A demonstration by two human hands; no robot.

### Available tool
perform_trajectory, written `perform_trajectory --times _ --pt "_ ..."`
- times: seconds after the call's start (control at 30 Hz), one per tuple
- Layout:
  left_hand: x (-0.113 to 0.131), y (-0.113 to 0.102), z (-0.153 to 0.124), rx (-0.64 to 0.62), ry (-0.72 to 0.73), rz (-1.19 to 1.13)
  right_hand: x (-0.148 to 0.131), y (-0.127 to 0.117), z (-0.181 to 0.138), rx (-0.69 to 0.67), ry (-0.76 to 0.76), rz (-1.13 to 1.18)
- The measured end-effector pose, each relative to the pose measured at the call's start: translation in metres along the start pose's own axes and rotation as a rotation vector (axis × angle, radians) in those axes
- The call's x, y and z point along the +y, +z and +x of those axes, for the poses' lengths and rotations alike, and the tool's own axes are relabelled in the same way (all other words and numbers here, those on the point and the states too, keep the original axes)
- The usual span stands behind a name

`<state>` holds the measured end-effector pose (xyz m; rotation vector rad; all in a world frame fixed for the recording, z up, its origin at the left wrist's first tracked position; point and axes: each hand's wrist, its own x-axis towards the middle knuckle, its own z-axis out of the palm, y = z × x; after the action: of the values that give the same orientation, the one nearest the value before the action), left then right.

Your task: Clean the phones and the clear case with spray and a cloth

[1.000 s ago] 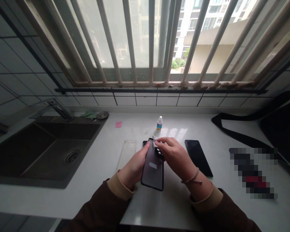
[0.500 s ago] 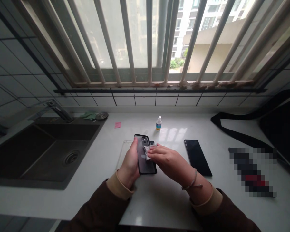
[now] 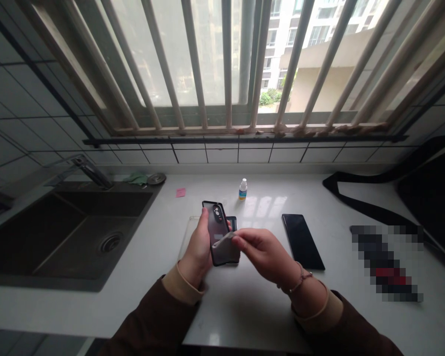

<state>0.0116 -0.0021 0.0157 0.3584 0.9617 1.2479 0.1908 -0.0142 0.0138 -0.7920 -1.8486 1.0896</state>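
The left hand (image 3: 197, 243) clamps a dark translucent, black-rimmed phone case (image 3: 223, 255) above the glossy white countertop (image 3: 226, 306). The right hand (image 3: 261, 248), apart from the left, pinches a thin whitish wipe (image 3: 223, 240) over the case's lower half; from here I cannot tell whether wipe and case touch. A clear plastic cover (image 3: 186, 236) lies left, partly hidden. A small white-capped bottle (image 3: 243, 192) stands beyond; a flat black phone (image 3: 303, 242) lies right.
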Motion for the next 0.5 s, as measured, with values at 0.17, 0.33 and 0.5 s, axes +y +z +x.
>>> perform_trajectory --times 0.17,0.33,0.5 --pt "-0.005 0.0 -0.003 -0.111 -0.056 0.059 0.014 -0.016 0.003 0.513 0.177 -0.05" --pt "-0.012 -0.003 -0.003 -0.158 -0.054 0.107 0.015 -0.011 0.006 0.44 -0.145 -0.409" --pt "-0.01 0.0 -0.002 -0.192 -0.059 -0.018 0.022 0.001 0.007 0.06 -0.32 -0.554"
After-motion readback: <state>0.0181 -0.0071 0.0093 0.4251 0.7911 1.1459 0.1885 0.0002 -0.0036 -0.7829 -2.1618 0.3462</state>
